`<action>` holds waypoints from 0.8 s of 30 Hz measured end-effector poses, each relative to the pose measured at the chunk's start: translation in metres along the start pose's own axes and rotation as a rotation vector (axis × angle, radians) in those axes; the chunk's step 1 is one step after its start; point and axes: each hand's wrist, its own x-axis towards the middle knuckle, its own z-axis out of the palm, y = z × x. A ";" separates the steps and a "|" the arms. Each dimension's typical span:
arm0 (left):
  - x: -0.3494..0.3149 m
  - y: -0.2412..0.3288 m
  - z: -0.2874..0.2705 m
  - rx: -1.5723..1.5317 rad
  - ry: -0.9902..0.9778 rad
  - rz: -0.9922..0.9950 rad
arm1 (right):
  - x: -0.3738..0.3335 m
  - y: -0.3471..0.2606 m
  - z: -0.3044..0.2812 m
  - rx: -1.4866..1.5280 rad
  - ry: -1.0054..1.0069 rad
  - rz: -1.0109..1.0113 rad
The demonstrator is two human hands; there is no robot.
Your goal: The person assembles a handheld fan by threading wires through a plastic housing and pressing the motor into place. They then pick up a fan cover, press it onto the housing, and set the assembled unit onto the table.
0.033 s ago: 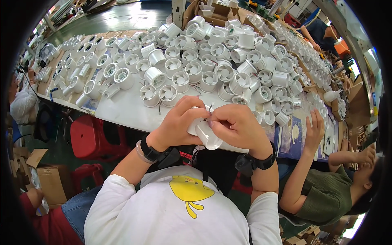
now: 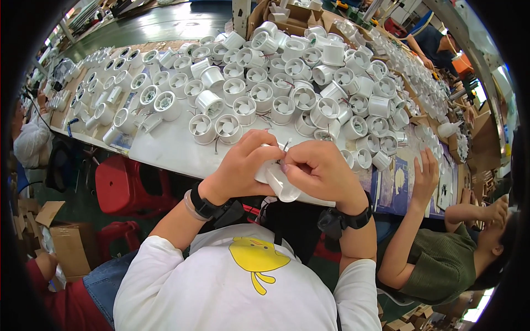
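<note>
In front of my chest, at the table's near edge, my left hand (image 2: 248, 165) is closed round a white plastic fan housing (image 2: 284, 189). The housing's trough-shaped handle points toward me and its round body is mostly covered by my fingers. My right hand (image 2: 320, 168) is pinched at the housing, thumb and forefinger pressed together against my left fingertips. A thin dark wire (image 2: 286, 144) sticks up between the two hands. What my right fingertips grip is hidden. Just beyond stand more white round fan housings (image 2: 228, 128), several with wires hanging out.
A large heap of fan housings (image 2: 303, 98) covers the white table (image 2: 160, 149). Cardboard boxes (image 2: 292, 25) stand behind it. At my right sits a co-worker in a green shirt (image 2: 441, 270), one hand raised over the table. Red stools (image 2: 124, 185) and an open carton (image 2: 69, 243) are at left.
</note>
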 end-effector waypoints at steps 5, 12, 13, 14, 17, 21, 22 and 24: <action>-0.003 -0.003 0.004 0.028 0.032 -0.002 | 0.003 -0.001 0.002 0.152 0.015 0.120; -0.013 -0.001 0.012 -0.266 0.093 -0.134 | 0.007 -0.001 -0.004 0.162 -0.013 0.180; -0.013 -0.001 0.012 -0.269 0.091 -0.135 | 0.007 -0.002 -0.002 0.170 -0.001 0.167; -0.012 -0.002 0.011 -0.251 0.060 -0.129 | 0.007 -0.002 -0.001 0.170 0.000 0.169; -0.012 -0.004 0.008 -0.216 -0.004 -0.116 | 0.007 -0.004 0.000 0.154 0.028 0.205; -0.014 -0.008 0.007 -0.227 -0.016 -0.110 | 0.011 -0.005 0.002 0.211 0.013 0.258; -0.014 -0.009 0.008 -0.211 -0.002 -0.094 | 0.011 -0.005 0.002 0.210 0.013 0.257; -0.013 -0.010 0.009 -0.178 0.027 -0.063 | 0.011 -0.005 0.003 0.236 0.007 0.287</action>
